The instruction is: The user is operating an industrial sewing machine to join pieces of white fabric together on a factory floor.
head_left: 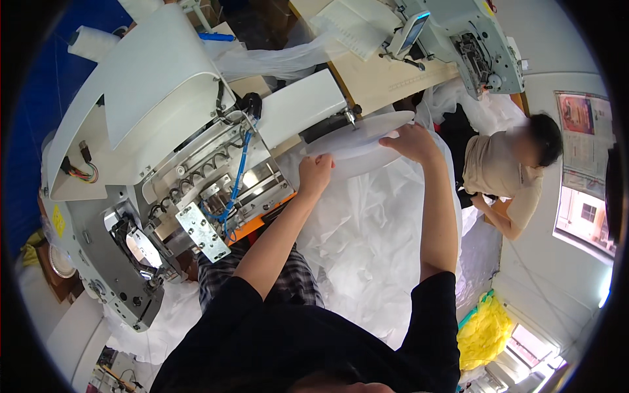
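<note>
- A large white and grey industrial sewing machine fills the left side, its flat white arm reaching toward the middle.
- A heap of sheer white fabric spreads below and between the forearms.
- The pale wooden bench stands beyond, near a second grey machine head.
- To the right, a co-worker in a beige top faces away from the machine.
- A translucent white oval sheet lies just beside the arm's end, between the two hands.
- The right hand is at the sheet's right part, thumb spread from the fingers; whether it grips, I cannot tell.
- The left hand has its fingers curled together at the sheet's left edge; anything pinched inside is hidden.
- A small screen stands upright by the bench.
</note>
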`<state>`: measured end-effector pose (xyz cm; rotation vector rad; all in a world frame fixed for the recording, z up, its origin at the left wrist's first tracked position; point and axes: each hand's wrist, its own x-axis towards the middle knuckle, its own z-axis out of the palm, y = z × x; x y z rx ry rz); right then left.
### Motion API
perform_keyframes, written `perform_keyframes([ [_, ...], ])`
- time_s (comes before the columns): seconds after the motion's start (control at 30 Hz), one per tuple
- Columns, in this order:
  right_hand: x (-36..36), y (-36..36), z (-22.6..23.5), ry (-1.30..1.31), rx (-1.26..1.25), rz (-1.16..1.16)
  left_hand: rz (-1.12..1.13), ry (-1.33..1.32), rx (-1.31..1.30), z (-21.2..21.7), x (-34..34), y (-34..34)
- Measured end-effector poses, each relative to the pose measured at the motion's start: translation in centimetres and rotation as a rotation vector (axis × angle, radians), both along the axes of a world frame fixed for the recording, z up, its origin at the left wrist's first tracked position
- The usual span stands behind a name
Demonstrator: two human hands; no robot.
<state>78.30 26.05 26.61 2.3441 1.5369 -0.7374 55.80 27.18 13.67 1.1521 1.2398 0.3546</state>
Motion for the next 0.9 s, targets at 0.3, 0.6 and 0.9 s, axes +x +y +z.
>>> perform_keyframes([
  [0.3, -1.1, 0.6, 1.1, -0.019, -0.016, 0.002, -0.09, 0.029, 0.012, 1.1, -1.3, 0.5],
  [0.6, -0.8, 0.0, 0.2, -0.019, 0.083, 0.014, 0.196, -0.027, -0.058, 0.4, 1.1, -0.5],
  [0.9, 1.7, 0.1, -2.5, 0.023, -0.08, -0.055, 0.233, -0.455, -0.208, -2.5, -2.5, -1.1],
])
